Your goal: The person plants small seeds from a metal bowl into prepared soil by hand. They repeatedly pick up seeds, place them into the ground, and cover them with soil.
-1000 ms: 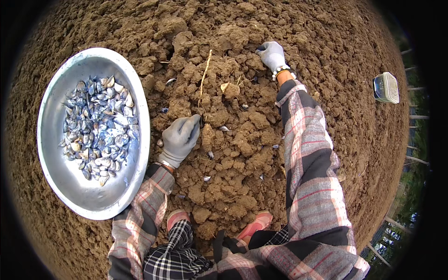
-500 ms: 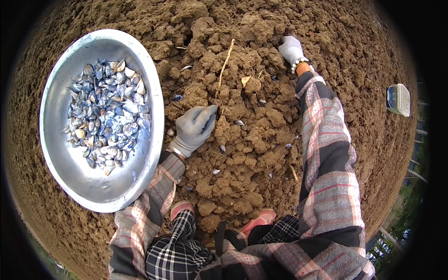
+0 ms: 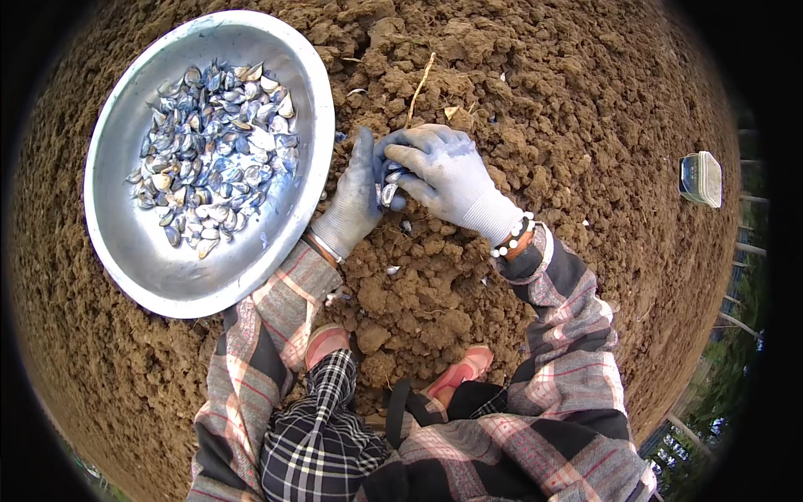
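Observation:
My left hand (image 3: 358,199), in a grey glove stained dark, cups several blue-coated garlic cloves (image 3: 388,192) in its palm, thumb raised. My right hand (image 3: 447,174), in a paler glove, meets it there, its bent fingers closed over the cloves and touching some of them; its fingertips are partly hidden. Left of my hands a large oval metal basin (image 3: 113,217) holds a heap of the same cloves (image 3: 222,159), blue-dusted and pale. A few single cloves, such as one pale clove (image 3: 392,270), lie on the clods below my hands.
Loose brown clods of soil (image 3: 585,125) cover the ground all round. A dry stalk (image 3: 421,88) sticks up beyond my hands. A lidded plastic tub (image 3: 701,179) stands far right. My pink shoes (image 3: 462,372) are on the soil at the bottom.
My right hand has come back from the soil at the far right to my left hand. My left hand has turned from a fist to a cupped palm. The basin appears higher in view.

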Motion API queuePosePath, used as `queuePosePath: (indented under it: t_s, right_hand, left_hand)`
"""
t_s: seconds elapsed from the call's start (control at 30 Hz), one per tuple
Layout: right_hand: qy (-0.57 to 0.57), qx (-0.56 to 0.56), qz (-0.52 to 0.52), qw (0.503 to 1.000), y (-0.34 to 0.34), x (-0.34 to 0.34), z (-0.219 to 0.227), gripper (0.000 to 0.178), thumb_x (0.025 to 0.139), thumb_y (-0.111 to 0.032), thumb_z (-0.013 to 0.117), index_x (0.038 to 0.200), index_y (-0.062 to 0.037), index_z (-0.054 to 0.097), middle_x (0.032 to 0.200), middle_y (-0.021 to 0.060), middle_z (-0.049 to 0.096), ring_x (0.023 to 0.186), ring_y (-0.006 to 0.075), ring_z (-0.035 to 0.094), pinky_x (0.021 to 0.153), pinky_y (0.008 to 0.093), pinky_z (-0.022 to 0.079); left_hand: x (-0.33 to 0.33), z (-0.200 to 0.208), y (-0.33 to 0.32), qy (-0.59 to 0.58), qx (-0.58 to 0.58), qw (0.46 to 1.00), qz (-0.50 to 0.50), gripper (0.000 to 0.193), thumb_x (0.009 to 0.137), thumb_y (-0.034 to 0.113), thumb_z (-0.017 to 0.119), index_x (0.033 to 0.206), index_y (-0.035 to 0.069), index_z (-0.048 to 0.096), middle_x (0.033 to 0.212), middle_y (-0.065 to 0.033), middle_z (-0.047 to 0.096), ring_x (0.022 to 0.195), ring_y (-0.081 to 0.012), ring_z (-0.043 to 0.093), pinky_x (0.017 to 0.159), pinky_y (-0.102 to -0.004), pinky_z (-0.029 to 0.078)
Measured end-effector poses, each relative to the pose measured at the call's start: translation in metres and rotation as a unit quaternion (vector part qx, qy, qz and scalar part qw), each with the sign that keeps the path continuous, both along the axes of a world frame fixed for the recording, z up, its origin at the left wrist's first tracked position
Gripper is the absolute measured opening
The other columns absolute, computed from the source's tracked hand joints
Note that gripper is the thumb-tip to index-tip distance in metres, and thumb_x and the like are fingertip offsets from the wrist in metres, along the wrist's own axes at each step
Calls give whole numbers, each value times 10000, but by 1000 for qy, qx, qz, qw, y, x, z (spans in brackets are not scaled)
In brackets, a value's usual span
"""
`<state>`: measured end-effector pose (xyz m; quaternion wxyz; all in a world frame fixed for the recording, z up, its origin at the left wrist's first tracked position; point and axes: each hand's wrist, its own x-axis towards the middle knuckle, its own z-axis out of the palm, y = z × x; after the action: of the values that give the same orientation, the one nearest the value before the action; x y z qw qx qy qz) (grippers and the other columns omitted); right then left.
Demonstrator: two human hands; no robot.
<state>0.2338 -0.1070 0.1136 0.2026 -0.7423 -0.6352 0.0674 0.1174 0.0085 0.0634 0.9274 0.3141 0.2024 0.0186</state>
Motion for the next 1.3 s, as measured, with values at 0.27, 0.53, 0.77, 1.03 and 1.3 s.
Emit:
queuePosePath:
  t_s: [0.27,0.53,0.77,1.03,1.3]
  right_hand:
    - [94,-88,-36,991,-14,4,-10,206,801,-183,701,977,-84,663,924,101,637,930,296,615,839,405,496]
    - [84,-109,-268,953,79,116,-37,249,877,-256,650,1055,-83,676,983,139,686,939,295,659,817,385,533]
    - [-59,-308,-230,921,160,112,-66,172,868,-112,620,1013,-95,710,1022,145,696,973,303,675,782,447,556]
    - [-74,-292,-183,936,174,107,-77,153,853,-74,608,976,-70,698,1008,138,700,977,315,671,791,438,554]
    - [-45,-366,-105,924,199,95,-62,235,839,-105,591,1053,-63,680,1068,173,675,1014,337,650,852,419,528]
  left_hand:
    - [-2,3,-16,104,257,958,-73,681,962,595,400,1353,43,479,844,-8,597,538,-31,511,388,-178,413]
    - [20,-66,-11,-96,816,564,87,279,784,106,687,1063,95,672,710,-51,613,593,-218,585,539,-328,491]
    - [14,-74,5,-114,775,605,142,282,750,55,696,1032,68,680,690,-66,591,585,-226,577,518,-329,476]
    - [11,-79,6,-132,769,612,128,297,746,51,695,1042,48,676,730,-69,621,614,-219,601,528,-330,480]
    - [-3,-75,23,-119,783,599,122,311,755,63,689,1065,42,666,736,-71,618,620,-232,601,534,-340,484]
